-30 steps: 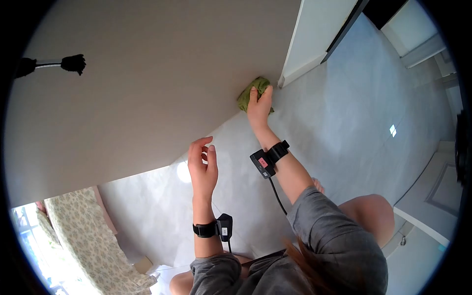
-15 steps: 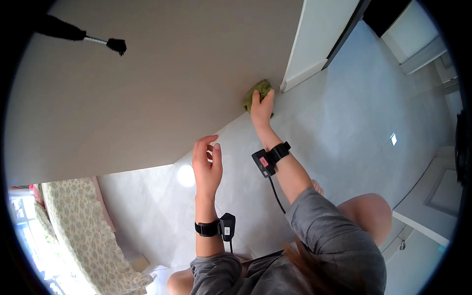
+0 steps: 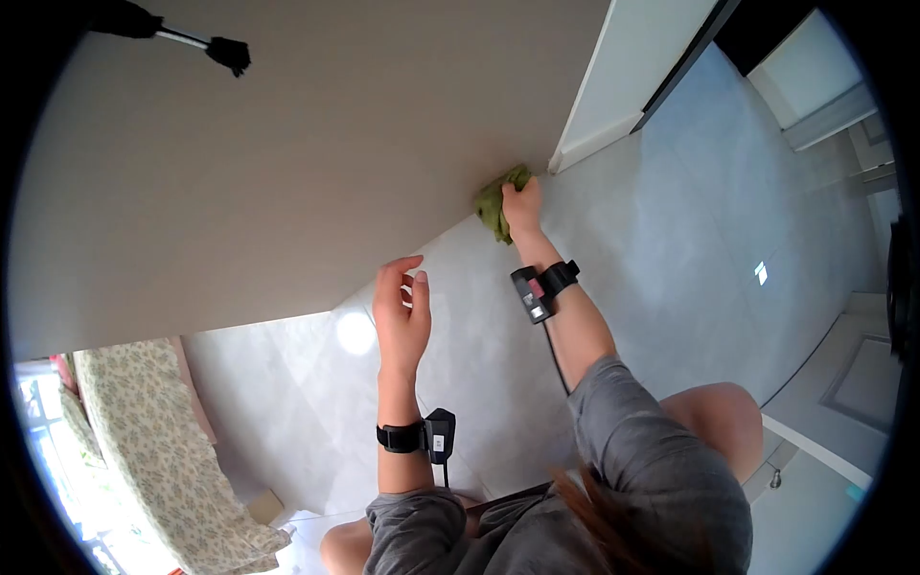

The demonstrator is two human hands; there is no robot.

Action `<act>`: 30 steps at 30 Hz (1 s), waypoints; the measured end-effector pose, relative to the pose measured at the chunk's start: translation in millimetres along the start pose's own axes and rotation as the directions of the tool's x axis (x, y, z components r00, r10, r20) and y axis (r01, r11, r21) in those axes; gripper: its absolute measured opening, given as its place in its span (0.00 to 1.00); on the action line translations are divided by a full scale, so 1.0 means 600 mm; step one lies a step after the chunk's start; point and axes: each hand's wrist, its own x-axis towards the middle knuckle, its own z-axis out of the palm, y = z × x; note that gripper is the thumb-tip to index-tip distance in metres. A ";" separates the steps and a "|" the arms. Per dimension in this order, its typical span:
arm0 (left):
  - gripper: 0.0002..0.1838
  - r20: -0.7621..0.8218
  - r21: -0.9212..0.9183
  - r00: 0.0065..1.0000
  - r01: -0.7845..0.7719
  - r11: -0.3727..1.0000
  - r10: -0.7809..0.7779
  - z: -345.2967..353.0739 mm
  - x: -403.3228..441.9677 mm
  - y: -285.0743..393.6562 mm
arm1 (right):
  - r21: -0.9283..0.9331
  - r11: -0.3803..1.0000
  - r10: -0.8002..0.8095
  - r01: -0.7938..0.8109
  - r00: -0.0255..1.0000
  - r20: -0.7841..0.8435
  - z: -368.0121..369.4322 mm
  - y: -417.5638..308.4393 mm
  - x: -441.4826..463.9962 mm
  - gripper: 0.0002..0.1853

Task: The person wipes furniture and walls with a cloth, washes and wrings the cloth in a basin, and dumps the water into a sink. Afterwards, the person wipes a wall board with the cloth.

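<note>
A crumpled green cloth point(image 3: 494, 208) is pressed to the bottom of the large grey-beige panel point(image 3: 287, 163), close to its right end and just above the floor. My right hand point(image 3: 522, 205) grips this cloth, its fingers partly hidden by the hand and the fabric. Beside the panel's lower edge, further left, my left hand point(image 3: 401, 311) hangs with curled, parted fingers and holds nothing. Whether its fingertips touch the panel I cannot tell. Each wrist wears a black strap with a small box and a cable.
Pale grey tiles cover the floor point(image 3: 652, 259). A white door frame point(image 3: 596, 144) stands just right of the panel. White cabinets point(image 3: 848, 402) line the right side. Floral fabric point(image 3: 144, 431) hangs by a bright window at lower left. A black fuzzy-tipped rod point(image 3: 228, 54) juts in at upper left.
My right hand has shifted slightly right and its wrist has turned, with the cloth still in it and more of the cloth showing. My left hand has barely moved.
</note>
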 end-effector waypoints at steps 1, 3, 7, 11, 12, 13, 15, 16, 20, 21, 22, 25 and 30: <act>0.08 0.003 0.023 0.999 -0.048 0.999 0.048 -0.002 0.009 0.001 | -0.069 0.997 -0.020 0.023 0.998 0.057 -0.003 -0.002 0.000 0.11; 0.09 0.006 0.005 0.998 -0.064 0.998 0.064 0.000 0.018 -0.008 | -0.045 0.999 -0.005 0.014 0.980 0.196 0.002 -0.020 -0.009 0.13; 0.18 0.014 0.058 0.996 -0.091 0.994 0.091 0.014 0.006 -0.028 | 0.246 0.935 0.088 -0.255 0.840 0.535 0.007 -0.164 -0.108 0.16; 0.21 0.064 -0.158 0.998 -0.013 0.987 0.023 0.007 0.005 -0.017 | 0.359 0.866 -0.009 -0.348 0.707 0.707 -0.007 -0.239 -0.154 0.15; 0.21 0.062 -0.156 0.998 -0.015 0.988 0.025 -0.003 0.003 -0.021 | 0.395 0.843 -0.080 -0.365 0.641 0.763 -0.010 -0.248 -0.157 0.16; 0.21 0.067 -0.062 0.996 0.059 0.996 -0.055 -0.019 0.001 -0.029 | 0.423 0.820 -0.086 -0.385 0.648 0.757 -0.019 -0.260 -0.155 0.11; 0.19 0.036 0.057 0.992 0.117 0.992 -0.119 -0.049 0.002 -0.029 | 0.383 0.858 -0.116 -0.341 0.599 0.792 -0.038 -0.232 -0.112 0.09; 0.18 0.019 0.007 0.984 0.180 0.984 -0.180 -0.063 0.004 -0.023 | 0.343 0.893 -0.137 -0.293 0.549 0.825 -0.048 -0.220 -0.087 0.08; 0.20 -0.216 -0.124 0.975 0.031 0.992 -0.057 -0.091 -0.003 -0.016 | -0.486 0.838 0.310 0.246 0.519 0.796 -0.050 -0.255 -0.068 0.08; 0.21 -0.227 -0.251 0.972 -0.002 0.968 -0.057 -0.094 -0.004 -0.008 | -0.081 0.929 -0.151 0.362 0.569 0.808 -0.040 -0.228 -0.089 0.11; 0.21 -0.236 -0.243 0.970 -0.002 0.970 -0.057 -0.096 -0.002 -0.003 | 0.313 0.812 -0.570 0.493 0.553 0.607 -0.031 -0.223 -0.113 0.13; 0.25 -0.183 -0.419 0.976 0.031 0.907 -0.117 -0.083 -0.003 0.026 | 0.506 0.686 -0.719 0.523 0.381 0.581 -0.001 -0.218 -0.204 0.21; 0.34 0.119 -0.575 0.971 0.239 0.783 -0.209 -0.072 -0.005 0.055 | 0.422 0.694 -0.708 0.583 0.444 0.550 0.009 -0.161 -0.200 0.26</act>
